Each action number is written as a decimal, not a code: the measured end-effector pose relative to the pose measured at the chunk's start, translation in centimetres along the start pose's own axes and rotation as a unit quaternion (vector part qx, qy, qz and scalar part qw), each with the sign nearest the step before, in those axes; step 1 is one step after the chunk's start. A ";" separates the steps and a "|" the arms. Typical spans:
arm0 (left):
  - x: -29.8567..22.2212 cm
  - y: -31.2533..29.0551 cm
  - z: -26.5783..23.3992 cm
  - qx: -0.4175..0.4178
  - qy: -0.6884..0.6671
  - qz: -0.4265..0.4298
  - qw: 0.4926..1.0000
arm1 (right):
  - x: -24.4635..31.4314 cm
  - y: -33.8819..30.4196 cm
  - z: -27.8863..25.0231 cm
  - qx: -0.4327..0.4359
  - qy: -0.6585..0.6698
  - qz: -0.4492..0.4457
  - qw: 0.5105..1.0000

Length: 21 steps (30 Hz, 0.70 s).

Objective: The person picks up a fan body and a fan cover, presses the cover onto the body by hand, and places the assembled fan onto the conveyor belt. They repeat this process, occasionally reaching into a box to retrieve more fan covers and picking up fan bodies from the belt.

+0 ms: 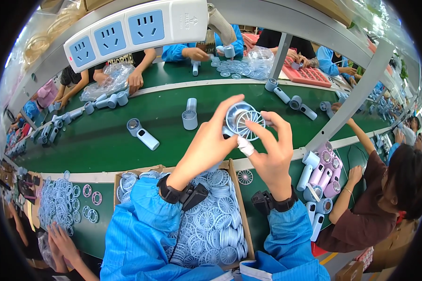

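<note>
Over the near edge of the green belt, my left hand (208, 140) is wrapped round the light blue head of a handheld fan (233, 112). A round spoked fan grille (250, 125) lies tilted against the front of that head. My right hand (274, 157) grips the grille, its fingers on the spokes and rim and its thumb, wrapped in white, below. Whether the grille is seated in the head, I cannot tell. Beneath my forearms stands a cardboard box (241, 206) full of similar blue grilles. One loose grille (244, 176) lies right of the box.
Blue fans, among them one upright (189, 114) and one lying (144, 134), rest on the green belt (169, 154). Pink and blue fans (324, 173) are piled at right beside a co-worker (380, 196). Blue rings (58, 201) lie left. A power strip (140, 28) and metal post (356, 93) hang close.
</note>
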<state>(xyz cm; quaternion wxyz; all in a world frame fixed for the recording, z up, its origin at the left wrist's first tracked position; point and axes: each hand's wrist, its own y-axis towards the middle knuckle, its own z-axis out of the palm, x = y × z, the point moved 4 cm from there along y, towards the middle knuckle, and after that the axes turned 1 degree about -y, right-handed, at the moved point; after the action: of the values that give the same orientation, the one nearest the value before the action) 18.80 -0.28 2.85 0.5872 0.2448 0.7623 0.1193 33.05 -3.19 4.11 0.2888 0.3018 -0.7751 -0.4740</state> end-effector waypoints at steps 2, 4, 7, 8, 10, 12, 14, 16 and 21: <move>1.0 0.4 -0.5 -0.025 -0.102 -0.072 0.992 | -0.5 -0.1 0.0 0.015 0.014 0.028 0.999; 2.3 1.1 -1.1 -0.038 -0.150 -0.107 0.982 | -1.6 -0.2 -0.1 0.039 0.040 0.085 0.995; 8.3 1.0 -2.0 -0.081 -0.231 -0.229 0.942 | -3.5 -0.8 0.1 0.156 0.014 0.114 0.981; 11.6 0.4 -2.8 -0.087 -0.227 -0.255 0.936 | -4.0 -1.2 1.2 0.221 0.003 0.126 0.967; 14.7 -0.1 -3.6 -0.096 -0.211 -0.275 0.933 | -4.6 -1.7 1.5 0.259 0.009 0.127 0.958; 15.6 -0.4 -4.7 -0.119 0.005 -0.235 0.965 | -4.9 -2.6 1.8 0.337 0.016 0.135 0.932; 16.2 -0.9 -4.9 -0.128 0.112 -0.217 0.961 | -4.8 -2.9 1.8 0.356 0.026 0.133 0.924; 16.2 -0.2 -4.8 -0.162 0.029 -0.187 0.969 | -4.9 -2.8 2.1 0.386 0.038 0.127 0.913; 16.1 -0.7 -5.4 -0.168 0.049 -0.176 0.969 | -5.7 -4.0 3.9 0.410 0.047 0.119 0.903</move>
<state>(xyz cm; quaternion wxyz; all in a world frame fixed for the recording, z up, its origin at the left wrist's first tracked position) 10.45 7.96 -9.39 0.5932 -0.0017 0.7906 0.1518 34.68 1.77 -1.93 0.2294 0.3210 -0.9168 -0.0614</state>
